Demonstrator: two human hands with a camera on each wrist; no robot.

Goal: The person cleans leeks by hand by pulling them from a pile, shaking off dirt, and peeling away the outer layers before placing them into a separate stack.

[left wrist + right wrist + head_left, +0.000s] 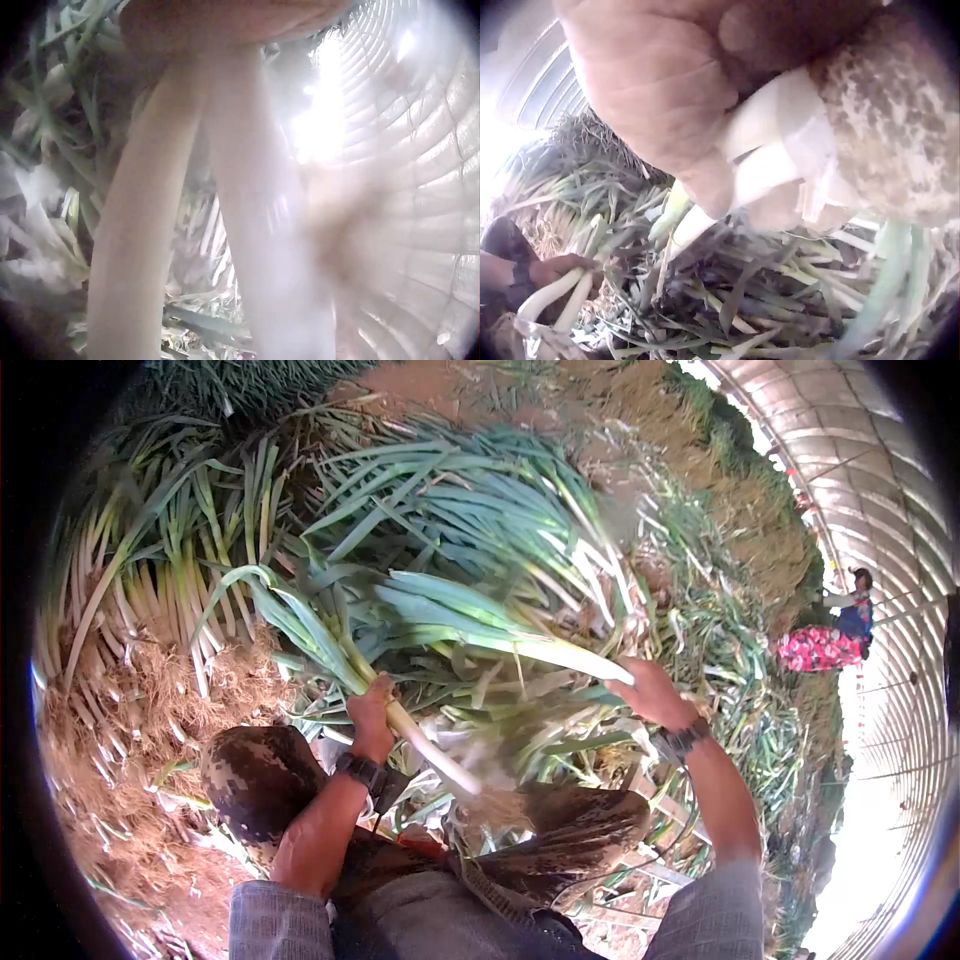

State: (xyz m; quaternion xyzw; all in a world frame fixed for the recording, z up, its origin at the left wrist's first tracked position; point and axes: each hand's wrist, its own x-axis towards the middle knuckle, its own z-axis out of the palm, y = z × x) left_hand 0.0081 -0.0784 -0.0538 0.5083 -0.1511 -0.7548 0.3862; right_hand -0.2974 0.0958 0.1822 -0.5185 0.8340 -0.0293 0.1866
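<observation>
My left hand (371, 717) grips a pair of long green onions (430, 753) around their pale stalks. Their leaves point up and away, and the white lower ends reach down toward my lap. Two bare white stalks (146, 225) hang below that hand in the left wrist view. With my right hand (655, 695) I hold another green onion (575, 658) near its white base, its leaves stretching left across the pile. In the right wrist view the fingers curl around white stalk (769, 169), with a mottled brown and white clump (900, 120) beside it.
A heap of green onions (480, 510) lies ahead. More, with bushy roots (190, 670), line the left side. Stripped leaves (730, 690) litter the ground at right. My camouflage-covered knees (265, 780) are close below. Another person (840, 630) is far right under the arched tunnel roof (850, 440).
</observation>
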